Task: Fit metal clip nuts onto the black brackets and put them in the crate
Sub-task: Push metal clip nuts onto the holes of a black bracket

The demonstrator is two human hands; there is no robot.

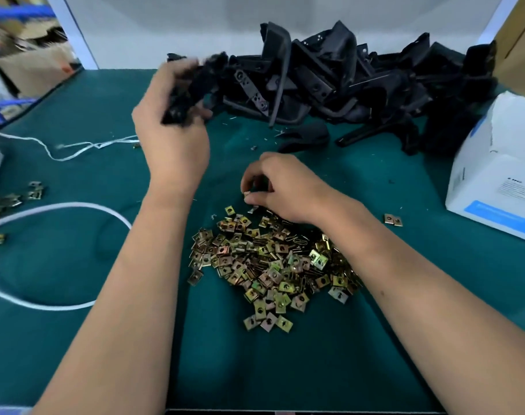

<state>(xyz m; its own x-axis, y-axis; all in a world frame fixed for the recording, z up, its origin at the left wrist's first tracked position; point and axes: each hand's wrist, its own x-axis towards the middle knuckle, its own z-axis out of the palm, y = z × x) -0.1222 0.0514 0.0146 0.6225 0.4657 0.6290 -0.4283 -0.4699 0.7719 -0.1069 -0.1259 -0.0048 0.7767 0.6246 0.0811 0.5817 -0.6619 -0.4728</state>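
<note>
Brass-toned clip nuts (270, 265) heaped on green mat (75, 265), close to body, probably so right hand (280, 190) could pick without reaching. Right hand at far edge of heap, fingertips (249, 187) pinched on one clip nut (247, 193), likely singled out for fitting. Left hand (173, 136) raised above mat, fingers curled round black bracket (189, 91), apparently held up for the nut to slide on. Bracket pile (345, 85) stacked along back wall, within left hand's reach. Stray nuts (393, 220) lay apart to right; more at left edge (21, 196). White box (494, 175) at right, white cord (60, 208) looped at left.

Held bracket motion-blurred, shape and clip slot unreadable. Pinched nut mostly covered by fingers, orientation unclear. Crate not seen anywhere. White box cut off by frame edge. Couldn't tell whether any bracket in pile already had nuts.
</note>
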